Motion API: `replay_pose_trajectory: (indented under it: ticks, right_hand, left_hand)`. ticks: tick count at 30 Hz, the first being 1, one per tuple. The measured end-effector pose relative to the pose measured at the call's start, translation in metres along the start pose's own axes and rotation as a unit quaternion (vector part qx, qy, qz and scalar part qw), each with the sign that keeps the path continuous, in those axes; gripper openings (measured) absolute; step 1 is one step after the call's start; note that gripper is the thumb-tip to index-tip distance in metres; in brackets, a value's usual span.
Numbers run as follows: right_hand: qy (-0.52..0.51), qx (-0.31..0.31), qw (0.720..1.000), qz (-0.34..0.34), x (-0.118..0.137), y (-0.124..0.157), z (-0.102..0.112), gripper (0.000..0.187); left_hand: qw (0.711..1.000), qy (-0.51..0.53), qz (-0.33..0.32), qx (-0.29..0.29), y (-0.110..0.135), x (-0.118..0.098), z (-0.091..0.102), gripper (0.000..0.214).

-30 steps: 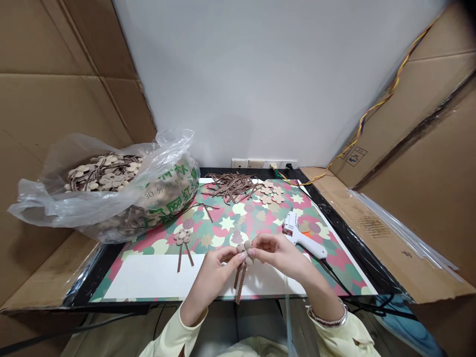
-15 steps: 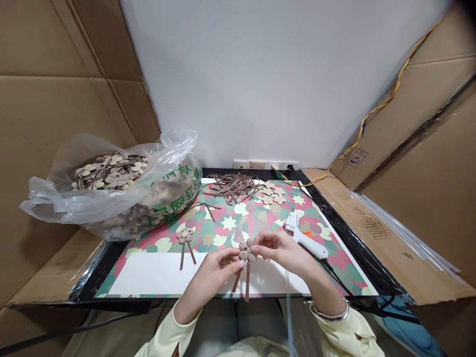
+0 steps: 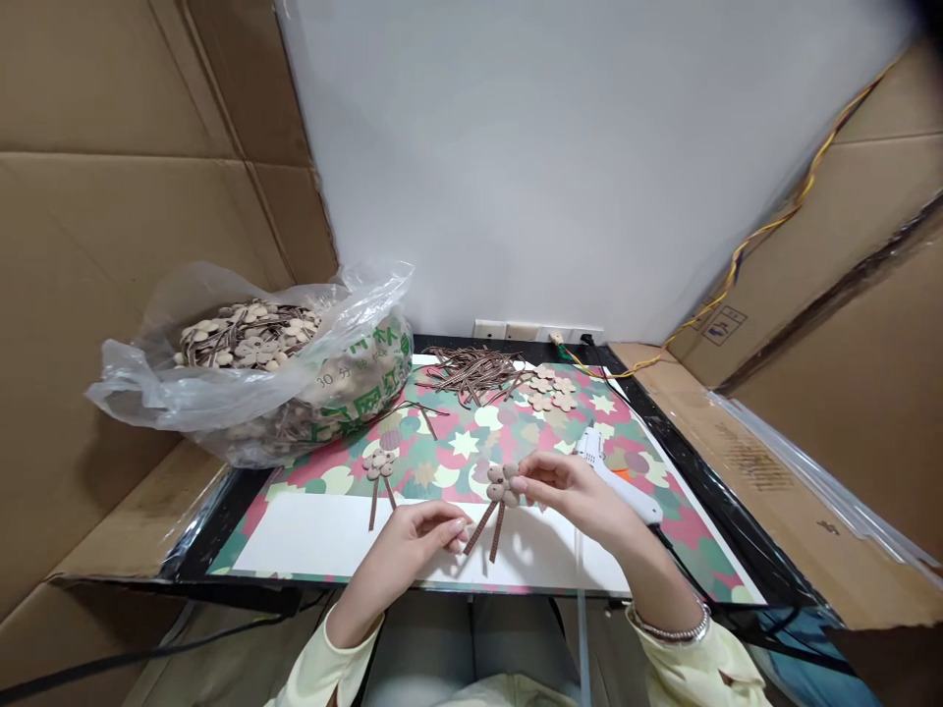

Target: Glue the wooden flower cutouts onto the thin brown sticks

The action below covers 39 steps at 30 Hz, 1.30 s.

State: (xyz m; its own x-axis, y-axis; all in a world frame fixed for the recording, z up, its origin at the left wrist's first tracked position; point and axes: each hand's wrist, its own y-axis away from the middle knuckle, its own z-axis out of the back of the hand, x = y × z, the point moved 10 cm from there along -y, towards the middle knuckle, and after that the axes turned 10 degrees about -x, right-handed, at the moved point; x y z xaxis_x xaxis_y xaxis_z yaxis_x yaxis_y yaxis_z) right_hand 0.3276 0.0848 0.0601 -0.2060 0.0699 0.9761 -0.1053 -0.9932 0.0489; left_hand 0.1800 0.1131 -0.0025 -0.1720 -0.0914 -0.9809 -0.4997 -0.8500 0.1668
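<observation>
My right hand [image 3: 556, 491] pinches a flower-shaped piece [image 3: 504, 483] by its right petals, above the white strip of the table cover. Two brown ribbon tails with a stitched pattern hang from this flower towards me. Close to the lower end of the left tail is my left hand [image 3: 438, 533], its thumb and fingers drawn together. Whether anything is between those fingertips is hidden. A similar flower with two ribbon tails [image 3: 378, 464] lies to the left on the cover. Behind my right hand rests a white glue gun [image 3: 626, 494], partly covered by the hand.
A clear plastic bag [image 3: 295, 393] full of flowers and ribbons stands at the left. At the back lie a heap of brown ribbons [image 3: 475, 373] and several plain flower shapes [image 3: 552, 390]. Cardboard walls [image 3: 832, 285] flank the table; a yellow cable [image 3: 737, 257] runs along the right one.
My left hand has let go of the flower and moved slightly down, away from its petals. The flower stays in my right hand, its tails now slanting left. The whole view has shifted a little.
</observation>
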Motion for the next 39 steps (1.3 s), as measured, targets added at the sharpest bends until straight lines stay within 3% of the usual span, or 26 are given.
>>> replay_pose_trajectory:
  ticks: [5,10,16,19,22,27,30,34,36,39]
  right_hand:
    - [0.005,-0.021,1.0,-0.013,0.003,0.006,0.015,0.024]
    - [0.01,-0.025,1.0,0.006,0.02,0.011,0.029,0.023]
    - [0.085,-0.062,0.993,0.06,0.075,0.002,0.046,0.023]
    - [0.122,-0.045,0.988,0.083,0.106,-0.012,0.033,0.023]
    - [0.096,-0.007,0.991,0.091,0.125,-0.028,0.009,0.023]
    - [0.011,0.048,0.996,0.071,0.126,-0.043,-0.026,0.023]
    - [-0.003,0.061,0.995,0.078,0.122,-0.044,-0.04,0.023]
    - [-0.006,0.09,0.991,0.099,0.132,-0.04,-0.058,0.021]
    - [0.006,0.089,0.988,0.124,0.151,-0.042,-0.062,0.02]
    - [0.018,0.062,0.98,0.19,0.201,-0.057,-0.068,0.016]
  left_hand:
    - [0.999,0.015,0.008,-0.037,0.011,0.021,0.021,0.027]
    - [0.995,0.018,-0.014,-0.095,0.036,0.02,0.041,0.027]
    - [0.97,0.034,-0.027,-0.238,0.06,0.034,0.103,0.034]
    - [0.95,0.025,-0.013,-0.311,0.066,0.044,0.136,0.04]
    - [0.932,0.019,-0.012,-0.361,0.071,0.05,0.164,0.041]
    - [0.9,0.038,-0.056,-0.431,0.076,0.046,0.205,0.038]
    - [0.897,0.007,-0.109,-0.429,0.074,0.02,0.202,0.037]
    - [0.923,0.015,-0.146,-0.357,0.059,-0.014,0.166,0.03]
    - [0.925,0.02,-0.15,-0.348,0.054,-0.02,0.155,0.026]
    - [0.92,0.035,-0.133,-0.367,0.052,-0.01,0.154,0.028]
